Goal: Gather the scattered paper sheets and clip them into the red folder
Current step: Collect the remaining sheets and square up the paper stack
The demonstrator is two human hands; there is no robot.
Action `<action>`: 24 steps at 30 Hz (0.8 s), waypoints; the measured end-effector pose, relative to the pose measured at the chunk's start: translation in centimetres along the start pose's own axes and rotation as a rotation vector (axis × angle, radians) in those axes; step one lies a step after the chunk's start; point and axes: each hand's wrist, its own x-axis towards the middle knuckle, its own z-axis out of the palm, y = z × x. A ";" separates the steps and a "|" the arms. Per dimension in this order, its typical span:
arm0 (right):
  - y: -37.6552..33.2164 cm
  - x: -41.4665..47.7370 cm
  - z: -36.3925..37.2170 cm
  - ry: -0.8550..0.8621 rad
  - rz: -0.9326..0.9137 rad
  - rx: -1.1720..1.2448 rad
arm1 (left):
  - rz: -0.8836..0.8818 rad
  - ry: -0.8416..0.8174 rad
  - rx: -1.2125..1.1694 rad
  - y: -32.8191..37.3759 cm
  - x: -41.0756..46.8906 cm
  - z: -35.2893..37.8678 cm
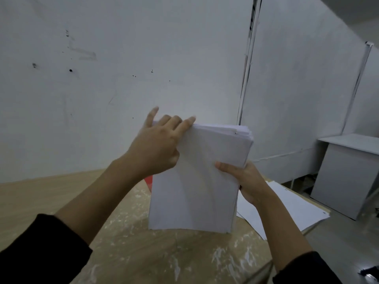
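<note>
**Stack of paper sheets** [196,181], held upright over the wooden table [127,242]. Whether its lower edge touches the surface cannot be told. The top left corner is gripped by the left hand [158,146], with fingers curled over the upper edge. The right edge is pinched by the right hand [246,181], with the thumb laid on the front face. Only a corner of the red folder [149,181] is seen, behind the stack's left edge. Loose sheets [291,208] are spread on the table to the right. A grey desk [346,167] is set near the white wall [123,58].
</note>
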 end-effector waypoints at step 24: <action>8.2 -0.4 0.7 0.185 0.395 -0.420 | -1.024 -0.397 -1.405 1.7 -10.2 13.6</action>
